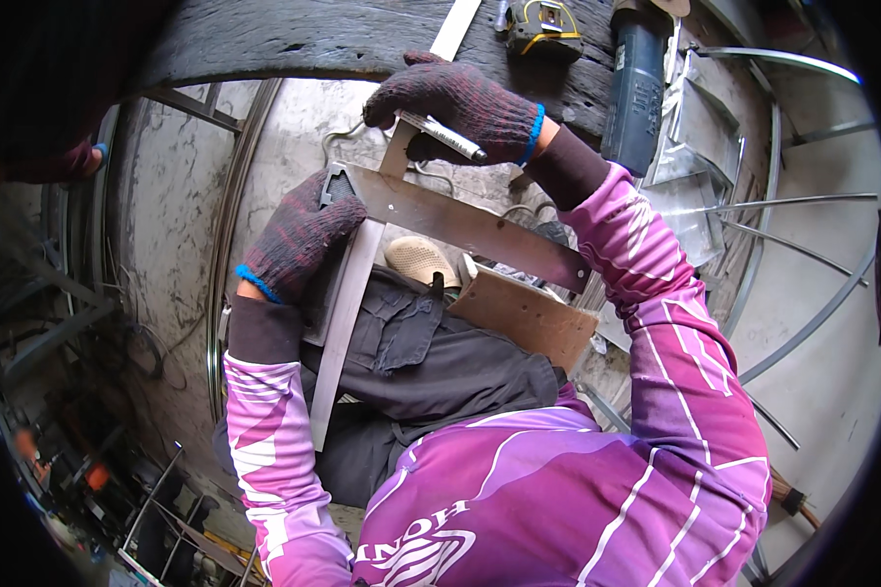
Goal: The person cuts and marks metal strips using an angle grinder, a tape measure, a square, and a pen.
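My left hand point(301, 238), in a dark knitted glove with a blue cuff, is closed around the upper end of a metal profile point(341, 338). The hollow, slotted end of the profile shows beside the fingers, and its length runs down past my lap. Across that end lies a flat metal bar point(480, 230), slanting down to the right. A narrower metal strip point(397, 157) meets it and passes up under my right hand point(460, 106). That hand, gloved alike, is closed with a silver-white marker pen point(442, 137) in its fingers; the pen's dark end points right.
A dark wooden beam point(333, 39) spans the top, bearing a yellow-black tape measure point(545, 29) and a blue cylindrical power tool point(636, 93). Below are a brown board point(524, 315) and a beige shoe point(421, 259). Curved metal rods point(812, 318) stand at right; long metal lengths point(235, 225) at left.
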Tool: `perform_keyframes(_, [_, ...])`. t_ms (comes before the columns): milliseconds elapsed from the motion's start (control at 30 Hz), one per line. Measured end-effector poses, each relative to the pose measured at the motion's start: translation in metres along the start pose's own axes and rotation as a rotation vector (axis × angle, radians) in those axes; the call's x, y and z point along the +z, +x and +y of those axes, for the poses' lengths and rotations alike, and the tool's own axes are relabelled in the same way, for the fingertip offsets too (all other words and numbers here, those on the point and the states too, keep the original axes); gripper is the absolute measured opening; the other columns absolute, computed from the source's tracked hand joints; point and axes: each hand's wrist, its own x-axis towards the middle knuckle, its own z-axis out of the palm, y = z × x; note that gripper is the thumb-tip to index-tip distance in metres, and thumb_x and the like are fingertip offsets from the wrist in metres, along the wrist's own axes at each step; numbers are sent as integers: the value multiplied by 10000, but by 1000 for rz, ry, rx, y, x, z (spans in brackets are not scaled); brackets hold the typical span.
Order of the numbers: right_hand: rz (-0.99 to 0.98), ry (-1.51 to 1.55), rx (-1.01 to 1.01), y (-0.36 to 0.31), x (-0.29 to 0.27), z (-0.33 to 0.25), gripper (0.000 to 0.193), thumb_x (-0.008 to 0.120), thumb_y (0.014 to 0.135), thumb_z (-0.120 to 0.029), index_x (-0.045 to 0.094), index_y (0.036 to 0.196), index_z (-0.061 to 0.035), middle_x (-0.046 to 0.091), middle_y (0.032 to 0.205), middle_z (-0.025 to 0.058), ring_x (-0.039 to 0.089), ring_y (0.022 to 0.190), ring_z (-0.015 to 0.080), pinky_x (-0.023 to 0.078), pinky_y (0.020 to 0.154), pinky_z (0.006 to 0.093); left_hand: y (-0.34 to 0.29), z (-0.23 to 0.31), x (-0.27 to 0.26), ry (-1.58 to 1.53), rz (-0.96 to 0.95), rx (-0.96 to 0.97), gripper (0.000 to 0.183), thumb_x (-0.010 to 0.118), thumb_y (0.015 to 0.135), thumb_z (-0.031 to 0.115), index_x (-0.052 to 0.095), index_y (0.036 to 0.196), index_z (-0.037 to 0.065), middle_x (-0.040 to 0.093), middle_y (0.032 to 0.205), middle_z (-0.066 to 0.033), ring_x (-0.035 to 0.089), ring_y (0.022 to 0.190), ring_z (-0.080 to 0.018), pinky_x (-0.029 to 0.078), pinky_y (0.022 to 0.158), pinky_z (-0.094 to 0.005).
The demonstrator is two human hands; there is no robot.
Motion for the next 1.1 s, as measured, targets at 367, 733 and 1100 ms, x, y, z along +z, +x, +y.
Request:
perform_keyframes(367, [10,-18,-7,-1,0,-4,372,759,874,-223,660,1230,-183,721,1146,16,693,1115,242,212,1230,581,-2,1,1,102,27,30,353,686,912,270,661,1127,-9,713,935,-112,646,828,-180,528,780,-347])
perform_keyframes(733, [30,-56,16,-1,3,-3,326,729,889,-230,669,1208,-203,724,1151,1,694,1111,227,242,1221,566,-5,8,0,128,6,-4,398,664,945,310,654,1182,-9,702,936,-70,599,840,-131,505,782,-315])
perform_keyframes(1100, [48,-38,21,2,2,-5,210,633,958,-200,681,1162,-214,730,1135,-23,696,1084,206,277,1204,530,-6,8,-2,210,25,47,437,664,930,294,631,1217,-34,708,958,-110,616,845,-149,516,790,-325])
